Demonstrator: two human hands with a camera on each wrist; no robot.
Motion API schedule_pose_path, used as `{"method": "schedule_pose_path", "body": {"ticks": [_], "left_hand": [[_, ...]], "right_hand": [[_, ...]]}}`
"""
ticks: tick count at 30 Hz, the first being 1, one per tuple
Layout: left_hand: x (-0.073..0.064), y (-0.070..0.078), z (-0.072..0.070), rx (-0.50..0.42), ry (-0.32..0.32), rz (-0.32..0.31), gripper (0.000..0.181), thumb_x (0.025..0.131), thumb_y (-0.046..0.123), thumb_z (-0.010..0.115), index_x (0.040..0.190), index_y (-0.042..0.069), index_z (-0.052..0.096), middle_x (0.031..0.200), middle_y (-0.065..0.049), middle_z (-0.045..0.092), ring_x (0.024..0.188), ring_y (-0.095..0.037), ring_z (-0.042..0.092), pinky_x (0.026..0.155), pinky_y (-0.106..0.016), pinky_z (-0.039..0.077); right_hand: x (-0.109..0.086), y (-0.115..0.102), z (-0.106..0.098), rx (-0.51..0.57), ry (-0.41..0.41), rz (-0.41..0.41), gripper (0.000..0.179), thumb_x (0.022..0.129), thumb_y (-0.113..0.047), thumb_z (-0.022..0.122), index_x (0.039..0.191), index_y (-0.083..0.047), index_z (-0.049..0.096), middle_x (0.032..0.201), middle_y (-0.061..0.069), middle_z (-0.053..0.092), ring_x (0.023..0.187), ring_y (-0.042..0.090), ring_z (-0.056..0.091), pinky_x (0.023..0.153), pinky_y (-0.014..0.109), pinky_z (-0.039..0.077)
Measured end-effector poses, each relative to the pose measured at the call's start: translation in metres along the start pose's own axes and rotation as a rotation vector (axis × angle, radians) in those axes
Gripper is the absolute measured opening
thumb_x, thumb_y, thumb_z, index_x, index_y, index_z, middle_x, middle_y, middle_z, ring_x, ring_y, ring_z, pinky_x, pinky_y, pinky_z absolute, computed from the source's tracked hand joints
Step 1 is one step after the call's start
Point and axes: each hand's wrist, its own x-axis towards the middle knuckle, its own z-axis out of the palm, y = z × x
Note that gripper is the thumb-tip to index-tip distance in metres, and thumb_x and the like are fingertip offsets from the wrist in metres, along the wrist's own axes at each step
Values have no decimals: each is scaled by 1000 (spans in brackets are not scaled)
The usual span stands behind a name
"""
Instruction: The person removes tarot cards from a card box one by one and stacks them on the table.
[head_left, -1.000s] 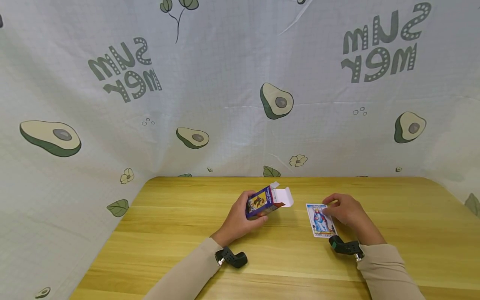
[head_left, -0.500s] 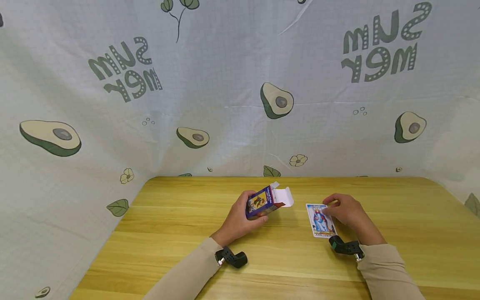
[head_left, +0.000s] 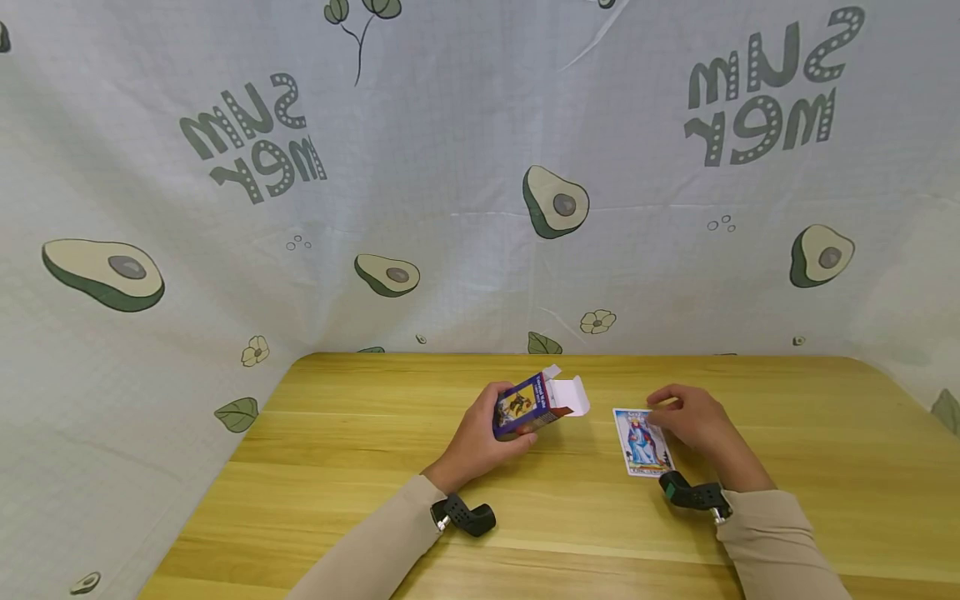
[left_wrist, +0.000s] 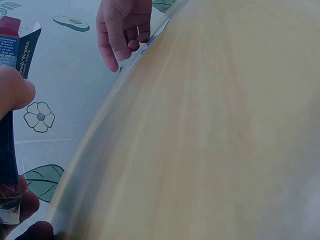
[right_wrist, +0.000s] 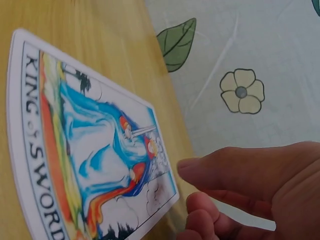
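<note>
1. As I look down through the head camera, the Universal Waite card box (head_left: 517, 408) sits in the person's left hand (head_left: 480, 442), apparently raised off the desk (head_left: 570, 533), its mouth aimed toward the right hand (head_left: 693, 421).
2. The hold is at the end away from the mouth, which I judge leaves the white flaps (head_left: 567, 395) free to stand out; the tilt probably serves to turn that mouth rightward.
3. The King of Swords card (head_left: 641, 448) lies face up on the desk, right of the box and well apart from it. Its title edge is nearest the person, so I take it as placed to read upright from there. I cannot tell whether more cards lie beneath.
4. For the left grip, I see the thumb along the box's near side and fingers round the far side, pinching the box between them.
5. The right grip pinches nothing that I can see: thumb extended, other fingers bent inward, poised at the card's upper right corner. Whether it touches the card, I cannot tell.
6. The 2 beige sleeves (head_left: 375, 542) slant inward from the near side, with 1 black wrist camera (head_left: 468, 517) on each arm.
</note>
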Motion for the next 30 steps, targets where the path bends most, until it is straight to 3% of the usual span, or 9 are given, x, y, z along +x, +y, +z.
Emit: {"method": "schedule_pose_path", "body": {"ticks": [5,12,14,24,30], "left_hand": [[0,0,0,5,-6,-8,65,82,17,75,134,0,39,117,-11,51,99,-18,52,83,-23,48],[8,-39,11,19,1,-20,70,82,25,77,138,11,38,120,-5,51,102,-17,51,84,-25,48],[8,-44,12,19,1,-21,71,81,30,77,138,15,38,120,-2,51,102,-15,51,84,-25,48],[10,-44,13,33,6,-5,71,80,36,77,136,15,38,119,-1,51,102,-14,52,85,-26,48],[9,-45,12,26,9,-8,71,80,36,77,136,16,39,118,0,51,100,-14,53,83,-26,49]], "right_hand": [[-2,-10,-2,37,38,-50,36,91,-21,64,119,2,59,101,22,59,84,30,54,64,31,45],[-9,-34,-8,135,63,-126,37,94,-24,62,121,1,58,95,14,61,83,29,59,71,37,52],[-12,-41,-10,156,65,-135,38,94,-26,62,122,0,57,95,13,60,84,29,59,72,38,52],[-18,-73,-10,236,55,-220,34,94,-20,62,122,0,58,99,15,62,83,24,60,71,30,52],[-17,-91,0,303,32,-264,31,92,-14,64,117,2,59,100,17,63,85,26,62,72,35,54]]}}
